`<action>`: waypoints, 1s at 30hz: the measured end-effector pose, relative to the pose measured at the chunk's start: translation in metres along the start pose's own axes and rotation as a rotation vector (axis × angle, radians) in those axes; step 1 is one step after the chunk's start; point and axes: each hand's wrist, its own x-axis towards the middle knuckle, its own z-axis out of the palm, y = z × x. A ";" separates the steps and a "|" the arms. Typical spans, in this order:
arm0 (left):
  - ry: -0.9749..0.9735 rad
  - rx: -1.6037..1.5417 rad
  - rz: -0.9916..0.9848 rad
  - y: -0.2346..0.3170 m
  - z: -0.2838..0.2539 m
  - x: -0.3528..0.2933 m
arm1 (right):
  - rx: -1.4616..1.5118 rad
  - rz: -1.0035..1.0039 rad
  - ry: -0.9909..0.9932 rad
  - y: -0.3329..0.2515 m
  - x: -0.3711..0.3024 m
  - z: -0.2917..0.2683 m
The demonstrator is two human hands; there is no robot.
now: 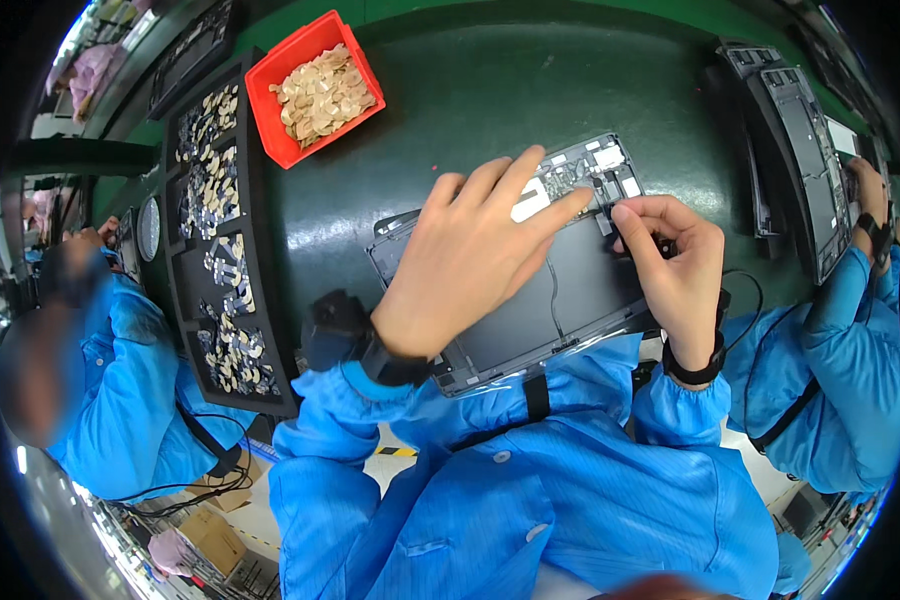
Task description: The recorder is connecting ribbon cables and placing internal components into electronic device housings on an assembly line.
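A flat dark tablet-like device [510,335] lies opened on the table in front of me, its inner side up. Along its far edge runs a circuit board [568,177] with silver and white patches, and a thin cable [554,300] crosses the black panels nearer me. My left hand [475,245] spreads over the device's left half, fingers stretched toward the board, the index fingertip touching down near it. At the board's right end, my right hand [678,262] pinches with thumb and index finger close to a small dark part. Whatever sits between those fingertips is too small to name.
A red bin [270,122] of small tan pieces stands at the far left. Beside it, a black compartment tray [257,290] holds many small dark and cream parts. Similar devices [795,130] are stacked at right. Co-workers in blue sit on both sides.
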 end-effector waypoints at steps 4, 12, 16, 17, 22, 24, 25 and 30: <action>-0.052 -0.071 0.061 -0.010 0.007 0.012 | -0.019 -0.004 0.069 0.005 0.009 0.007; -0.054 -0.165 0.093 -0.019 0.008 0.013 | -0.033 -0.051 0.059 0.004 0.013 0.021; 0.007 -0.144 0.095 -0.020 0.011 0.007 | -0.108 -0.065 0.055 0.004 0.015 0.021; 0.011 -0.150 0.097 -0.020 0.012 0.007 | -0.136 -0.081 0.052 0.005 0.015 0.020; 0.021 -0.176 0.081 -0.020 0.014 0.007 | -0.170 -0.093 0.069 0.005 0.016 0.022; 0.023 -0.181 0.076 -0.020 0.014 0.006 | -0.181 -0.104 0.079 0.005 0.016 0.023; 0.023 -0.182 0.075 -0.020 0.014 0.006 | -0.198 -0.105 0.075 0.005 0.016 0.023; 0.035 -0.196 0.075 -0.019 0.016 0.005 | -0.221 -0.110 0.051 0.002 0.017 0.021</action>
